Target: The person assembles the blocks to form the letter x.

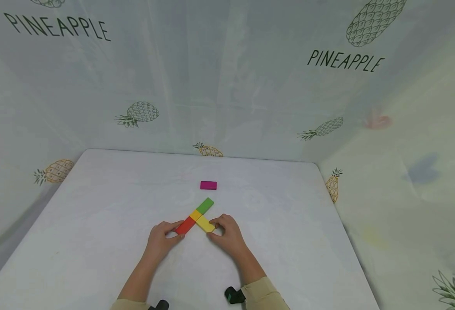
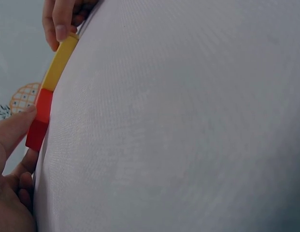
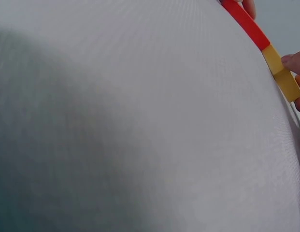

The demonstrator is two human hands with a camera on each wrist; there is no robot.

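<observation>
Head view, from above: five blocks on the white bench, four of them joined. A red block, a small orange-yellow block and a green block run in one diagonal line; a yellow block branches off from the small one, slanting toward the near right. A magenta block lies by itself beyond the green.

Left hand: fingers narrow, pinching the outer end of the red block. Right hand: also narrow, thumb and finger on the outer end of the yellow.

Left wrist view, near bench level — side faces of red and yellow, seemingly end to end; the branching angle shows only from the head. Green and magenta do not show here. Right wrist view adds the yellow block's side and end face meeting at a corner, with a magenta sliver at the frame edge — too little to identify.

Behind the bench, a cloth printed with pineapples; the lettering is readable only in the head view.
</observation>
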